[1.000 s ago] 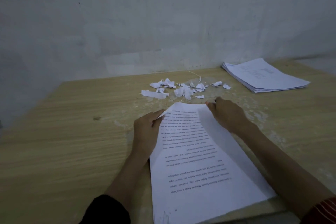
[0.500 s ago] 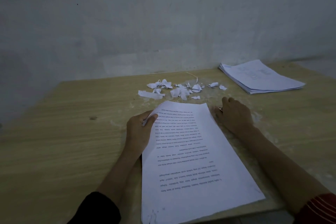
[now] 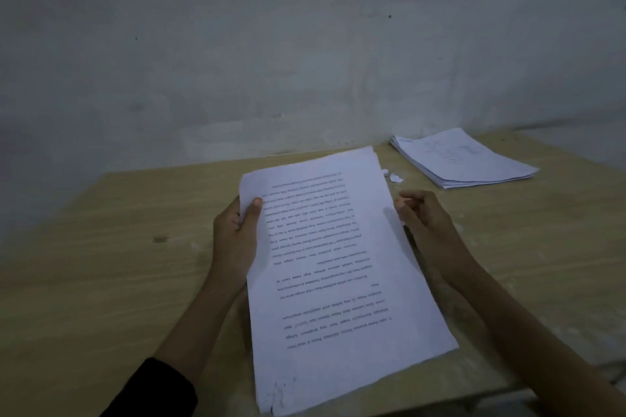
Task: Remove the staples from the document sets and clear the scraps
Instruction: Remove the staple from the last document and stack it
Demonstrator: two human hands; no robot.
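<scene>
A stapled document set [image 3: 338, 264] with upside-down printed text is raised off the wooden table [image 3: 101, 281], its far end tilted up. My left hand [image 3: 233, 240] grips its left edge, thumb on top of the first page. My right hand [image 3: 426, 227] sits at the right edge with fingers curled and thumb against the forefinger; I cannot tell whether it pinches anything. The near corner of the set looks torn and rough. Two small paper scraps [image 3: 395, 177] show just past the set's far right corner; the raised pages hide the others.
A stack of loose white sheets [image 3: 464, 159] lies at the far right of the table, near the grey wall [image 3: 305, 61]. The table's front edge runs just below the document's near end.
The document has been lifted from the table and its far end now covers most of the scrap pile. My left thumb has moved onto the top page; my right hand has drawn back to the right edge.
</scene>
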